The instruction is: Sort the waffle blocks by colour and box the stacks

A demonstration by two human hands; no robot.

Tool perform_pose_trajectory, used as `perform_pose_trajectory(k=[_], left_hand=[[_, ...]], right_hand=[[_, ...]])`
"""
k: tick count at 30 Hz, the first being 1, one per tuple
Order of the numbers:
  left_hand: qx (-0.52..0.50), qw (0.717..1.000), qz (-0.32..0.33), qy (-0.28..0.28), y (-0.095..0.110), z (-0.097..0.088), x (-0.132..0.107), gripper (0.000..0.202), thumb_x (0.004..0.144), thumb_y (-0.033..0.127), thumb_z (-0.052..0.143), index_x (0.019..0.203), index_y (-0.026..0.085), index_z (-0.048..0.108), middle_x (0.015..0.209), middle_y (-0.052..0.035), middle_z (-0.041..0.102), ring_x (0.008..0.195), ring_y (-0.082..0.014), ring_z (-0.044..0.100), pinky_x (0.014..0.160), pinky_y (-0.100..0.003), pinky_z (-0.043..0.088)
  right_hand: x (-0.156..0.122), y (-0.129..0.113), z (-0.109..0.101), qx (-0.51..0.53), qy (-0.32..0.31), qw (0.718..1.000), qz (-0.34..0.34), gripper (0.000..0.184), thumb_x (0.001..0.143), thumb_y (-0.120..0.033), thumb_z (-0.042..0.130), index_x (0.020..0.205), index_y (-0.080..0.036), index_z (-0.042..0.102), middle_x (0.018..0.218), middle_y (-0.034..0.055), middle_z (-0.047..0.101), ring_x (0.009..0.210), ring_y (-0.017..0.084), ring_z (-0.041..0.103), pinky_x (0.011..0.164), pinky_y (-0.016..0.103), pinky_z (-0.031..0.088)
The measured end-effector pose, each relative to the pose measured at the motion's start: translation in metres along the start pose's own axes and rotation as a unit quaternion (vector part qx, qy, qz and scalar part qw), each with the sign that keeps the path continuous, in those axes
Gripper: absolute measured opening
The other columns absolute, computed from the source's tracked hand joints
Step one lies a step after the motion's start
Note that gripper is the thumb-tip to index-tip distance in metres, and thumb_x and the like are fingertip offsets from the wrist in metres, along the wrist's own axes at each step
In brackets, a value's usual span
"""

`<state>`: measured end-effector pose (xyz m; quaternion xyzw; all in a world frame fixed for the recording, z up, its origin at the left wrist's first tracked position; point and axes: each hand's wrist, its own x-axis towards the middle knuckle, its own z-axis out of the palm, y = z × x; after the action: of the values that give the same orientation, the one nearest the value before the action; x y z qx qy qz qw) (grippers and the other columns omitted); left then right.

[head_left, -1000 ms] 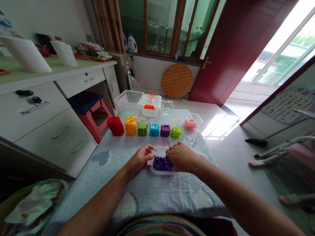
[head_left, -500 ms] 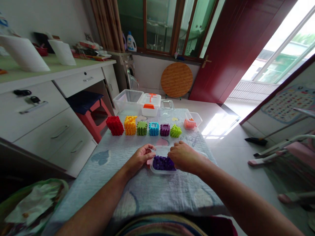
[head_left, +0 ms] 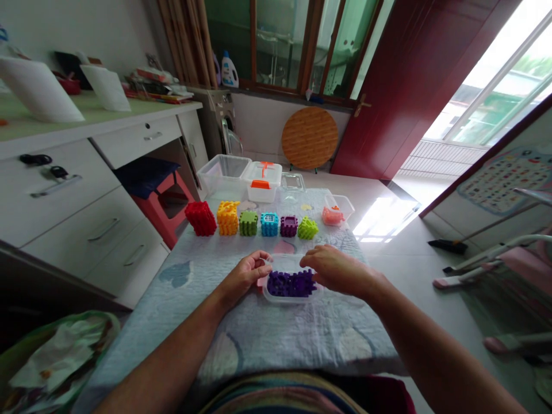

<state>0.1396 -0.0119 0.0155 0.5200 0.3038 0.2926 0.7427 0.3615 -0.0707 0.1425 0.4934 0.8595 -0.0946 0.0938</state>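
A clear plastic container (head_left: 288, 301) stands on the cloth-covered table in front of me, with dark purple interlocking blocks (head_left: 291, 284) lying in it. My left hand (head_left: 250, 272) is closed on the container's left rim, thumb and fingers at its edge. At the right side, my right hand (head_left: 334, 270) is over the rim beside the purple blocks, its fingers bent and apart, with nothing visible in them. Beyond the container runs a row of block cubes: red (head_left: 200, 219), yellow (head_left: 227, 218), olive green (head_left: 248, 223), blue (head_left: 269, 224), purple (head_left: 288, 226) and lime green (head_left: 307, 227).
Farther back are an open clear bin (head_left: 224, 175), a lidded box with orange latches (head_left: 264, 183) and a clear lid (head_left: 292, 181). A small tub of pink blocks (head_left: 338, 210) sits at the table's right edge. A red stool (head_left: 166, 201) stands left.
My right hand has moved right, off the purple blocks, and its fingers have loosened. More of the purple blocks shows. My left hand stays at the container's left rim.
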Motion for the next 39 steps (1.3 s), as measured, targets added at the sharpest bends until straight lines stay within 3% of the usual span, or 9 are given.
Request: perform_pose_trajectory(k=[6,15,18,24,29,32,34,36,39], left_hand=[[0.004,1.000,-0.004,0.007,0.001,0.001,0.000,0.040,0.076,0.042,0.072,0.103,0.019,0.052,0.073,0.0033,0.056,0.053,-0.0092,0.053,0.050,-0.021,0.044],[0.001,1.000,-0.003,0.005,-0.001,0.000,0.000,0.040,0.077,0.041,0.071,0.103,0.019,0.053,0.074,0.0026,0.058,0.053,-0.0093,0.054,0.052,-0.022,0.044],[-0.001,1.000,-0.002,0.005,-0.001,0.000,0.000,0.039,0.077,0.041,0.071,0.103,0.018,0.052,0.073,0.0030,0.057,0.053,-0.0091,0.053,0.051,-0.021,0.044],[-0.004,1.000,0.003,-0.008,-0.002,-0.002,0.001,0.038,0.078,0.041,0.071,0.103,0.018,0.053,0.076,0.0014,0.059,0.057,-0.0104,0.056,0.055,-0.023,0.046],[-0.007,1.000,-0.001,0.001,-0.001,0.000,0.000,0.039,0.077,0.041,0.072,0.103,0.019,0.053,0.075,0.0016,0.060,0.057,-0.0113,0.057,0.055,-0.023,0.046],[-0.005,1.000,-0.002,0.004,-0.001,0.000,0.000,0.039,0.077,0.041,0.072,0.103,0.019,0.054,0.075,0.0020,0.059,0.056,-0.0107,0.057,0.055,-0.023,0.046],[-0.006,1.000,-0.001,0.007,-0.001,0.000,0.000,0.038,0.076,0.041,0.072,0.102,0.019,0.054,0.074,0.0024,0.059,0.055,-0.0103,0.056,0.054,-0.022,0.045],[-0.008,1.000,-0.001,0.005,-0.001,-0.001,0.000,0.038,0.077,0.041,0.072,0.102,0.019,0.055,0.074,0.0026,0.059,0.054,-0.0100,0.056,0.053,-0.022,0.045],[-0.014,1.000,-0.001,0.008,0.000,-0.003,0.000,0.036,0.078,0.042,0.070,0.102,0.019,0.054,0.072,0.0032,0.057,0.052,-0.0093,0.053,0.050,-0.022,0.045]], right_hand=[[-0.006,-0.006,0.005,-0.068,-0.006,0.998,0.005,0.015,0.083,-0.007,0.058,0.080,-0.017,0.068,0.079,0.0060,0.071,0.079,0.019,0.061,0.070,0.030,0.036],[-0.002,-0.016,0.019,-0.065,0.000,0.997,0.034,0.018,0.082,-0.007,0.056,0.079,-0.018,0.070,0.075,0.0061,0.071,0.082,0.022,0.055,0.067,0.031,0.029],[-0.004,-0.014,0.016,-0.033,0.015,0.999,0.034,0.022,0.080,-0.003,0.054,0.080,-0.018,0.070,0.076,0.0054,0.071,0.079,0.020,0.054,0.068,0.030,0.030],[0.000,-0.018,0.027,0.033,0.040,0.995,-0.080,0.037,0.072,0.004,0.053,0.089,-0.023,0.072,0.076,0.0016,0.071,0.074,0.016,0.051,0.069,0.028,0.034],[0.006,-0.019,0.029,0.013,0.038,0.997,-0.068,0.040,0.071,0.005,0.052,0.088,-0.024,0.073,0.076,0.0019,0.071,0.077,0.018,0.053,0.071,0.030,0.038],[-0.004,-0.011,0.019,0.064,0.073,0.993,-0.067,0.043,0.073,0.005,0.047,0.090,-0.024,0.073,0.080,0.0010,0.072,0.078,0.016,0.056,0.076,0.030,0.042],[-0.018,0.001,0.014,0.116,0.130,0.984,-0.045,0.043,0.079,0.001,0.042,0.097,-0.024,0.072,0.090,0.0015,0.072,0.083,0.015,0.059,0.080,0.030,0.045],[-0.037,0.017,0.015,0.149,0.203,0.968,0.017,0.039,0.087,-0.007,0.039,0.106,-0.023,0.069,0.099,0.0035,0.071,0.092,0.016,0.062,0.083,0.031,0.047],[-0.067,0.046,0.036,0.146,0.261,0.944,0.139,0.029,0.089,-0.022,0.045,0.108,-0.021,0.067,0.101,0.0062,0.071,0.093,0.019,0.063,0.085,0.035,0.049]])
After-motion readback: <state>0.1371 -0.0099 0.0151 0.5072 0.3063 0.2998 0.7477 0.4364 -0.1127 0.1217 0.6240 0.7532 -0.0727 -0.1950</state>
